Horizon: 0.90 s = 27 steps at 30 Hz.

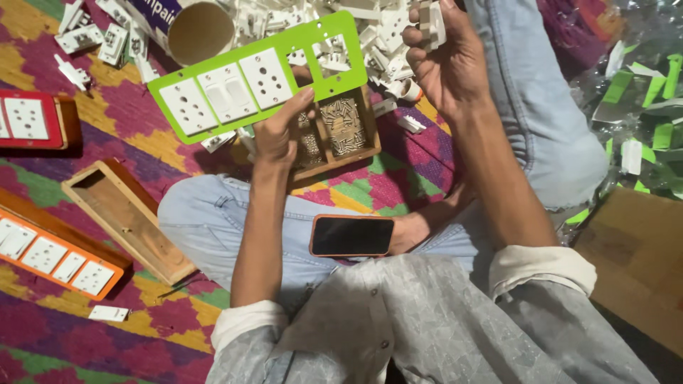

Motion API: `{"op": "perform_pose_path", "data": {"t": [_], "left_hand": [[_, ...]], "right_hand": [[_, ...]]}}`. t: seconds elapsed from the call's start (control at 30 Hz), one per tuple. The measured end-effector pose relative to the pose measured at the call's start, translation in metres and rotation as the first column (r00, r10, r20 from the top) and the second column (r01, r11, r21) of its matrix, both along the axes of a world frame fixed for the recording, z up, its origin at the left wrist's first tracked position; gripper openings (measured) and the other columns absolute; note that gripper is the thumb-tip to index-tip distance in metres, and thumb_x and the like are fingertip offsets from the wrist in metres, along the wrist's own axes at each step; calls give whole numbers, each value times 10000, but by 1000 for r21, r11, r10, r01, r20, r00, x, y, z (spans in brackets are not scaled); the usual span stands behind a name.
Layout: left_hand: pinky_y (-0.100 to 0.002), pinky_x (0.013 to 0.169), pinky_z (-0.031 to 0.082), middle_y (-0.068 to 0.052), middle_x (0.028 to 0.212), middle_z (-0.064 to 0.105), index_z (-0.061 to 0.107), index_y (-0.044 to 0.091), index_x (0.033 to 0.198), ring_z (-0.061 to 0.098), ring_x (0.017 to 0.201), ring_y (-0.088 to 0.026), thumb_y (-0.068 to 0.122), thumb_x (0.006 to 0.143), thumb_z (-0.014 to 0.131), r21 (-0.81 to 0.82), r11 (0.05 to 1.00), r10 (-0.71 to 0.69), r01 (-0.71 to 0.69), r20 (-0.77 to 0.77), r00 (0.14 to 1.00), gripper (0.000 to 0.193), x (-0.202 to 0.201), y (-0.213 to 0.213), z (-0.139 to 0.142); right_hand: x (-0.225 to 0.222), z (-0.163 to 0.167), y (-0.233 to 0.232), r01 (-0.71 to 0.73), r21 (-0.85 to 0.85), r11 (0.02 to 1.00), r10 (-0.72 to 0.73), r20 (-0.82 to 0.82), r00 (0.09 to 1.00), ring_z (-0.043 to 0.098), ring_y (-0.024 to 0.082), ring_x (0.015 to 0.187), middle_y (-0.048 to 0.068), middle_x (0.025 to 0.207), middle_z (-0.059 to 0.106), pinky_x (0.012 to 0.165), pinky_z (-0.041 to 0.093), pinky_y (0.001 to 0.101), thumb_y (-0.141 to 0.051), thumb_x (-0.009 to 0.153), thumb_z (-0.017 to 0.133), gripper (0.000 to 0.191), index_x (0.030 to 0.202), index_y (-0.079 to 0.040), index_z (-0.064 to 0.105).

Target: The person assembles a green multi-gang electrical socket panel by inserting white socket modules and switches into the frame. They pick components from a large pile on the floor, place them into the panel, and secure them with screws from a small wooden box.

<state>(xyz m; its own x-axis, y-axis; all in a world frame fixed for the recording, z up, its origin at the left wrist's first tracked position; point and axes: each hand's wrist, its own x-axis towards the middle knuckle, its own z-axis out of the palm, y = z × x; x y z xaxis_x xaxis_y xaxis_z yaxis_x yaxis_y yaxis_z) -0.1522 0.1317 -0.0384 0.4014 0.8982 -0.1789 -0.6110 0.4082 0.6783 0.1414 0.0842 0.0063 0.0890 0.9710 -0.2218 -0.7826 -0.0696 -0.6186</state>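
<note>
My left hand (279, 131) holds up a bright green switch plate (324, 78) by its lower edge. The plate carries two white sockets and a double switch, with one opening still open at its right end. My right hand (445, 60) is raised to the right of the plate, fingers closed on a small white plastic switch part (432, 20). Under the plate stands a wooden tray (338, 131) with compartments full of small metal screws. A pile of white switch parts (370, 32) lies beyond it.
A dark phone (352, 236) rests on my lap. An empty wooden box (124, 217), an orange switch board (57, 252) and a red one (28, 117) lie left on the patterned rug. A cardboard tube (199, 30) lies at top. Green scraps in clear plastic (644, 107) sit right.
</note>
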Motion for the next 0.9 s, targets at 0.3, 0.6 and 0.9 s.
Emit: {"op": "perform_pose_path", "data": {"t": [0.3,0.6,0.9], "left_hand": [[-292,678,537,-114,1031,732,661,-11,1181,697,857,-181,-36,890,762,-11,1000,-5,5,-1,1000,309,2,1,0],[-289,679,542,-73,1027,720,701,13,1150,673,879,-153,22,861,803,-22,1000,-18,16,-71,997,306,4,1,-3],[-269,654,525,-63,925,693,704,3,1136,635,775,-145,15,887,787,46,998,-42,47,-96,994,262,7,2,-7]], "right_hand": [[-13,21,-1,29,3,1000,-29,253,967,696,222,1214,84,1303,670,1026,591,323,-322,1085,598,407,1386,-54,544],[-20,24,5,24,-15,1000,-17,340,940,689,177,1185,48,1310,662,1067,583,321,-288,1103,613,399,1441,-94,524],[-18,13,9,107,-124,986,-58,345,937,678,157,1023,51,1210,675,887,577,289,-191,1090,654,370,1427,-81,548]]}}
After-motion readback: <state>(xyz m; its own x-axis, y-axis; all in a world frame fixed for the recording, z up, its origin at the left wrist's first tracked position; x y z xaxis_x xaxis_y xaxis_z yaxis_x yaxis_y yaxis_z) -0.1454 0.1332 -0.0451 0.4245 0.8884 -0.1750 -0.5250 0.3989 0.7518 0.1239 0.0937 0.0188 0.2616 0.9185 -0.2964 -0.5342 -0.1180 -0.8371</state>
